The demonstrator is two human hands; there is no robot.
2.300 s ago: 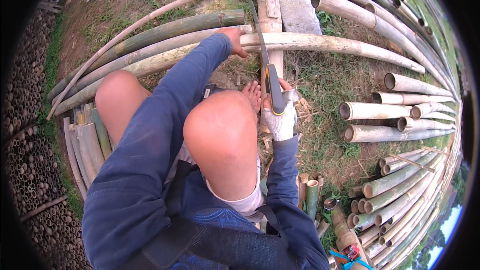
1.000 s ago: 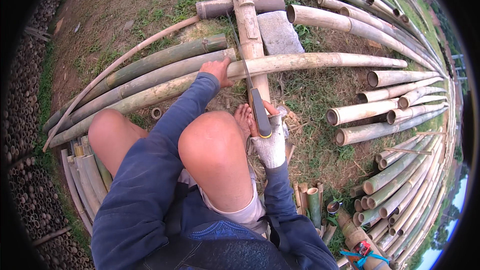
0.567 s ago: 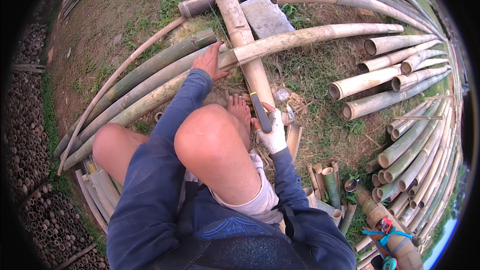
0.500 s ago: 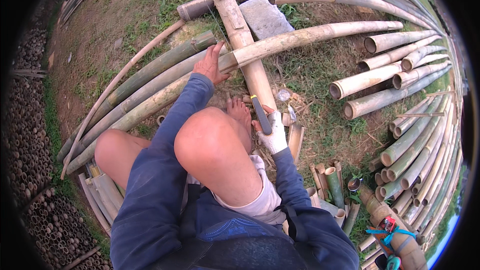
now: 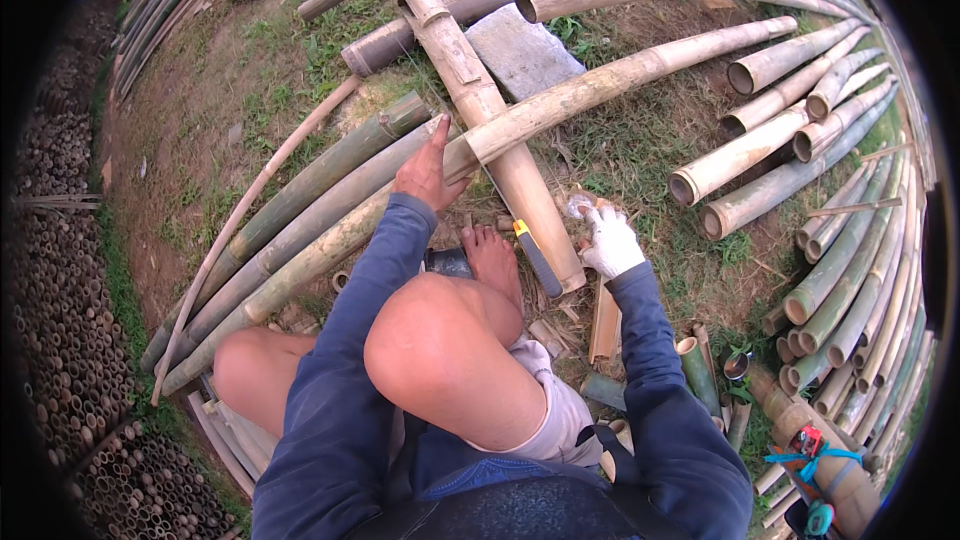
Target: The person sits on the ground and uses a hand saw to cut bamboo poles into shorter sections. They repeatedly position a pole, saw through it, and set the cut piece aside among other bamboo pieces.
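Note:
My bare left hand [image 5: 428,176] lies over a long pale bamboo pole [image 5: 590,90], its index finger stretched up and its thumb on the near side. The pole crosses a thick split bamboo beam [image 5: 480,105] that slants toward me. A utility knife [image 5: 537,258] with a yellow tip and dark grey handle rests near the beam's close end, out of my hands. Just right of it, my right hand [image 5: 612,242], in a white glove, reaches with fingers apart. Its fingertips are at a crumpled piece of clear plastic [image 5: 578,204] on the ground.
Beside my left arm lie a green pole [image 5: 300,200] and other bamboo poles. A flat grey stone [image 5: 525,45] sits beyond the beam. Cut bamboo is stacked at the right [image 5: 830,310]. My bare foot [image 5: 492,258] stands near the beam; a split piece [image 5: 605,325] lies below my right hand.
My right hand has let go of the utility knife and moved right to the clear plastic. The knife now lies on the beam's near end. My left hand stays on the pole.

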